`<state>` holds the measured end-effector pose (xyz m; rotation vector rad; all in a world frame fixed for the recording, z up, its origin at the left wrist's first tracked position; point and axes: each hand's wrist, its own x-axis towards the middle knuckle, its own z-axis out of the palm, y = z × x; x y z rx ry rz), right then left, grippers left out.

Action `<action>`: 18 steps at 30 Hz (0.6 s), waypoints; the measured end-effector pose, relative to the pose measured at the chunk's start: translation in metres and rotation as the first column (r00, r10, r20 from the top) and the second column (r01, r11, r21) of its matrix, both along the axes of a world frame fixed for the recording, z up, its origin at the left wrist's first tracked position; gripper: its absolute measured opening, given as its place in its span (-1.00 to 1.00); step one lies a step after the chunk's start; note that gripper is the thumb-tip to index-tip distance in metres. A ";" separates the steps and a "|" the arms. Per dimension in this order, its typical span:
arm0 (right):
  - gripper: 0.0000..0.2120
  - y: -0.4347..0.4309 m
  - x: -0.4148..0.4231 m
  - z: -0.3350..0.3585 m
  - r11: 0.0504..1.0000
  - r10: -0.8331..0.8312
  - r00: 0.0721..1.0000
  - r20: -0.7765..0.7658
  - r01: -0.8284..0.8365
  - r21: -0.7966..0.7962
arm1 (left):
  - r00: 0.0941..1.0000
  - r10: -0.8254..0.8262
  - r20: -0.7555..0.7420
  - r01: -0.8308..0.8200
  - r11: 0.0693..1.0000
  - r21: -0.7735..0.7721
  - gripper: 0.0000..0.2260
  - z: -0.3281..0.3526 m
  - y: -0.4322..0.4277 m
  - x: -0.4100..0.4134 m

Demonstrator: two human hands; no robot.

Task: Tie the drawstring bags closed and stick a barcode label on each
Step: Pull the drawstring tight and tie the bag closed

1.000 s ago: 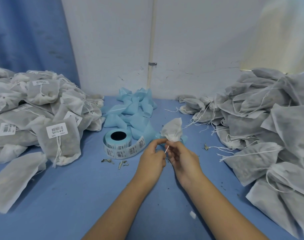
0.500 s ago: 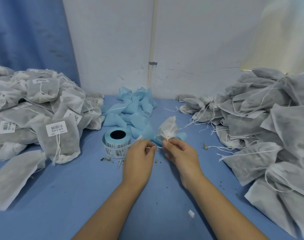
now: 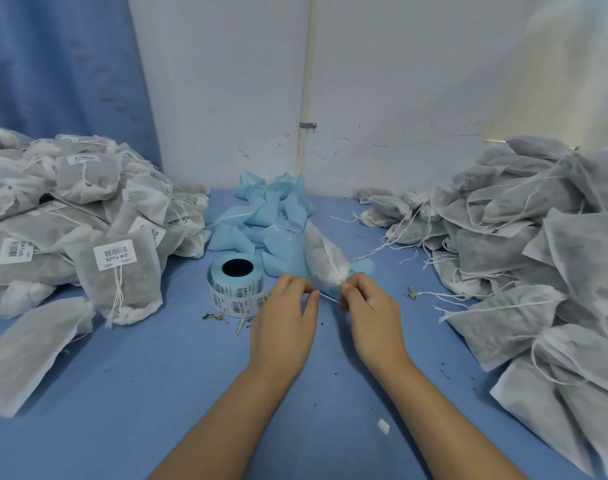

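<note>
Hands meet just above the blue table (image 3: 157, 393), a little to the right of the label roll (image 3: 235, 285). The left hand (image 3: 285, 317) has thumb and forefinger curled together and pinches one end of a thin white drawstring (image 3: 325, 297). The right hand (image 3: 368, 313) pinches the other end the same way, so a short length of string runs taut between the two sets of fingertips. The small white drawstring bag (image 3: 325, 261) rises from the right hand's fingertips, tilted up and away toward the wall. It is blurred, so its neck looks gathered, though whether it is knotted cannot be told.

The roll lies flat on the table with its core hole up and printed barcode labels round its outside, its near edge hidden behind the left hand. Behind it, reaching back to the wall, lies a heap of pale blue backing strip (image 3: 271, 209).

At the left sits a pile of labelled bags (image 3: 88, 188). The nearest bag (image 3: 122, 289) leans against the pile with its barcode label (image 3: 115, 254) facing the camera and its string hanging down the front. At the right is a larger pile of unlabelled bags (image 3: 520, 254), their loose strings trailing onto the table. Bits of dried leaf (image 3: 214, 317) lie just in front of the roll, and a small white scrap (image 3: 383, 426) lies on the table near the right forearm
</note>
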<state>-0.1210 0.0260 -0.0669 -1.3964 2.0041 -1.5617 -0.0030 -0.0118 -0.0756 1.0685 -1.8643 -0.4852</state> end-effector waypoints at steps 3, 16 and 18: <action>-0.76 0.001 0.002 0.000 0.998 -0.024 0.972 -0.235 0.037 0.053 | 0.997 -0.060 0.048 0.063 0.995 -0.073 -0.89 -0.001 0.003 0.000; -0.59 0.005 0.017 -0.003 0.975 0.050 0.902 -0.429 -0.138 -0.175 | 0.948 -0.269 -0.172 0.274 0.962 0.010 -0.75 0.002 0.003 0.001; -0.69 0.006 0.016 -0.003 0.961 0.039 0.964 -0.262 -0.109 -0.256 | 0.941 -0.295 -0.166 0.306 0.951 0.044 -0.81 0.002 0.003 0.000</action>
